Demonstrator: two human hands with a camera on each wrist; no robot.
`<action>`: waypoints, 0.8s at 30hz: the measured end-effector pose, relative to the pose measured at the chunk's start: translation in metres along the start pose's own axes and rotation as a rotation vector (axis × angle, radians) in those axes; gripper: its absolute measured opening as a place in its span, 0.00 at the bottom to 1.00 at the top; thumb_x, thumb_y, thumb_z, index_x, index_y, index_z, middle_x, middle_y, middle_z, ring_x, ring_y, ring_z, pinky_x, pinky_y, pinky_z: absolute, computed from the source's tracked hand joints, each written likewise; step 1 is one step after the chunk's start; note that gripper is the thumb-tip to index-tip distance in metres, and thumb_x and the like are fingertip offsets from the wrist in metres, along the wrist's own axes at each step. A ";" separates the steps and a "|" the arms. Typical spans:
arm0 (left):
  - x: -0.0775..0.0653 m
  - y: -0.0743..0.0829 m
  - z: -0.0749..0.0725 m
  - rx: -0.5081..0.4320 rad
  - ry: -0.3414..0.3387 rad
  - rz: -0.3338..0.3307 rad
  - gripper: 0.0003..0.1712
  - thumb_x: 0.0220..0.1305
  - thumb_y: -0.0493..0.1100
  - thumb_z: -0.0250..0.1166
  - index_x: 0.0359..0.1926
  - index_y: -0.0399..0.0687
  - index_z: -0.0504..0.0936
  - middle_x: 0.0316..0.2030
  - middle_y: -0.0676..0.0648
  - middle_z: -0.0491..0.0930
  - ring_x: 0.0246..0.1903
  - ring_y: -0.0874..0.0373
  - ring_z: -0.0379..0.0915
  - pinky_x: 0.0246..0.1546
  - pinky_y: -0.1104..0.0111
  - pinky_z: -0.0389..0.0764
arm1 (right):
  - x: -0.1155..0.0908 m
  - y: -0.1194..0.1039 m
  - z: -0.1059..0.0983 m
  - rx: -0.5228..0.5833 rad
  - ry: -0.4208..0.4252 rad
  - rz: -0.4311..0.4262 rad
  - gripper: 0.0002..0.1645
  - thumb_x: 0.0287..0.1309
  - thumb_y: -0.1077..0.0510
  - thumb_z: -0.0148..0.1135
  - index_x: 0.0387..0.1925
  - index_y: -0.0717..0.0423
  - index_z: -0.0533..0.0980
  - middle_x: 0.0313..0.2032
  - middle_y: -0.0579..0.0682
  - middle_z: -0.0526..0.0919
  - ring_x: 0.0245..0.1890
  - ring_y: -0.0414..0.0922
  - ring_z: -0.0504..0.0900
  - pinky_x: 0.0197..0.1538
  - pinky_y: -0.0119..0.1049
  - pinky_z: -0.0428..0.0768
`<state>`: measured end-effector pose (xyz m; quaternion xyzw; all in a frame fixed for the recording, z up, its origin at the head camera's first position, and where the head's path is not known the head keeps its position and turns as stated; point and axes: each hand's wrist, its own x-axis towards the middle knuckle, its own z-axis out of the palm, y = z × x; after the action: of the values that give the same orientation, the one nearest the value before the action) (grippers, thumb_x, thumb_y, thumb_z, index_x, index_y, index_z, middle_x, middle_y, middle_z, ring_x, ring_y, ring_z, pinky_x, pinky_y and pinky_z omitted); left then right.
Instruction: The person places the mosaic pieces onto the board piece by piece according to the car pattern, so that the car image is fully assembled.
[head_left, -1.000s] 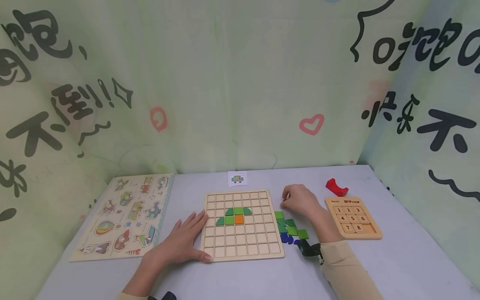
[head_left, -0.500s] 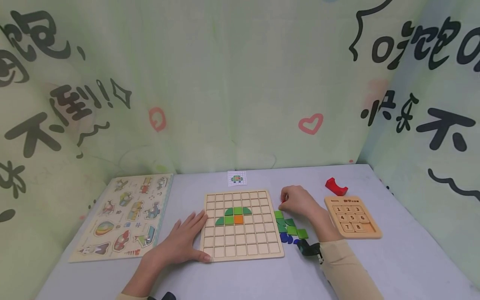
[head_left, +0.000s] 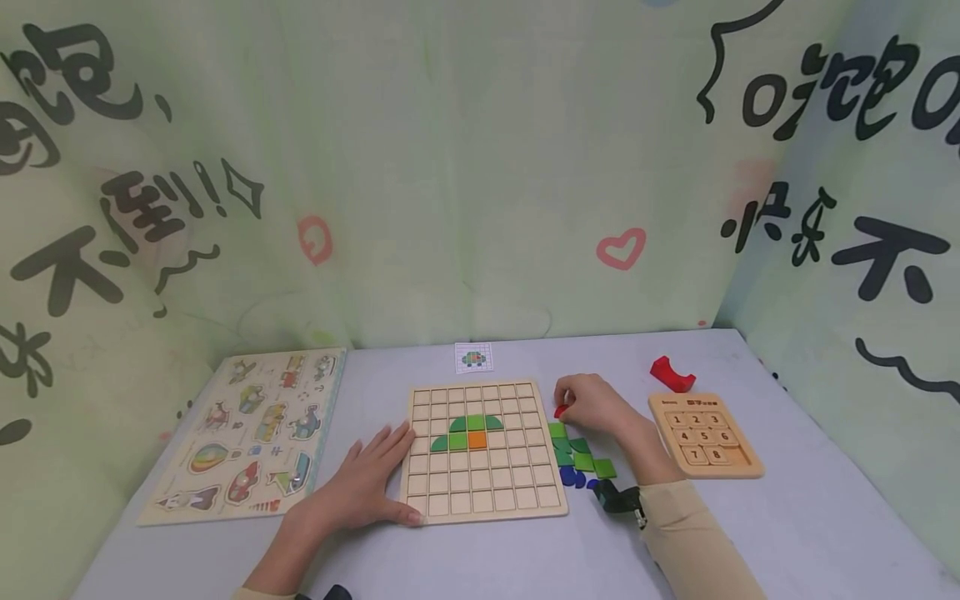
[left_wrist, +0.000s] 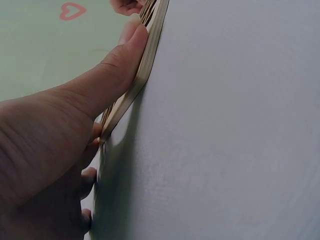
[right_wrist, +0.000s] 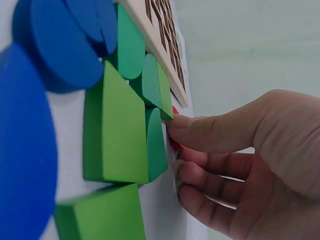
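My left hand point(head_left: 366, 479) lies along the left side of the wooden grid board point(head_left: 442, 483), fingers straight, the thumb on its near corner. In the left wrist view the thumb point(left_wrist: 117, 70) presses the board's rim. Several green blocks and one orange square block point(head_left: 477, 439) sit in the grid. Past the board's right edge, my right hand point(head_left: 596, 406) pinches a small red block point(head_left: 560, 411) between thumb and fingers. The right wrist view shows the red block point(right_wrist: 175, 144) mostly hidden behind the thumb, close to the loose green blocks point(right_wrist: 125, 130).
Dark blue blocks point(head_left: 573, 477) lie nearest the right wrist. A picture card point(head_left: 474, 357) lies behind the board. On the right are a red arched block point(head_left: 673, 375) and a wooden number puzzle point(head_left: 705, 435); on the left, a large picture puzzle board point(head_left: 247, 433).
My right hand has shifted slightly left toward the board, and the red block between its fingers now shows more. The left hand stays in place.
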<state>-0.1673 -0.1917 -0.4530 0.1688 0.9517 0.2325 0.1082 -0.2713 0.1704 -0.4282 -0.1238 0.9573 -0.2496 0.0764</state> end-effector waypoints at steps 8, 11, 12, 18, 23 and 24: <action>0.000 0.000 0.000 0.000 0.000 -0.002 0.73 0.36 0.75 0.74 0.78 0.48 0.52 0.79 0.49 0.48 0.79 0.42 0.38 0.73 0.34 0.41 | 0.002 0.004 0.001 0.023 0.011 0.028 0.09 0.54 0.66 0.67 0.39 0.56 0.82 0.32 0.52 0.80 0.35 0.46 0.75 0.37 0.36 0.77; 0.000 0.000 0.001 0.001 -0.002 -0.003 0.73 0.36 0.75 0.74 0.78 0.49 0.52 0.80 0.49 0.48 0.79 0.42 0.38 0.73 0.34 0.41 | 0.003 0.005 0.001 0.022 0.018 0.041 0.07 0.54 0.66 0.67 0.36 0.57 0.82 0.31 0.52 0.80 0.34 0.46 0.75 0.37 0.35 0.77; 0.000 -0.001 0.001 0.001 -0.002 -0.003 0.73 0.37 0.75 0.73 0.78 0.49 0.52 0.80 0.49 0.48 0.79 0.42 0.38 0.73 0.34 0.41 | 0.003 0.005 0.001 0.020 0.018 0.046 0.06 0.54 0.66 0.68 0.35 0.57 0.81 0.31 0.52 0.80 0.33 0.46 0.75 0.36 0.35 0.76; 0.001 -0.001 0.000 -0.002 -0.006 -0.007 0.74 0.36 0.75 0.73 0.79 0.49 0.51 0.80 0.49 0.47 0.79 0.42 0.37 0.73 0.34 0.40 | 0.003 0.005 0.001 0.031 0.009 0.054 0.06 0.53 0.67 0.68 0.32 0.58 0.79 0.29 0.52 0.78 0.32 0.46 0.74 0.35 0.34 0.74; 0.001 -0.001 0.001 0.002 -0.006 -0.010 0.74 0.36 0.76 0.73 0.79 0.49 0.51 0.80 0.49 0.47 0.79 0.42 0.37 0.74 0.34 0.40 | 0.003 0.006 0.002 0.055 0.020 0.041 0.08 0.54 0.68 0.67 0.29 0.56 0.75 0.28 0.51 0.76 0.32 0.45 0.74 0.35 0.33 0.74; 0.001 -0.001 0.001 0.003 -0.006 -0.008 0.74 0.37 0.76 0.73 0.79 0.49 0.51 0.80 0.49 0.47 0.79 0.42 0.37 0.74 0.34 0.40 | 0.003 0.007 0.002 0.059 0.024 0.030 0.08 0.54 0.68 0.67 0.29 0.57 0.75 0.28 0.51 0.77 0.32 0.45 0.74 0.35 0.34 0.74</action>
<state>-0.1682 -0.1914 -0.4548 0.1655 0.9525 0.2301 0.1116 -0.2752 0.1741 -0.4334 -0.1040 0.9521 -0.2782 0.0722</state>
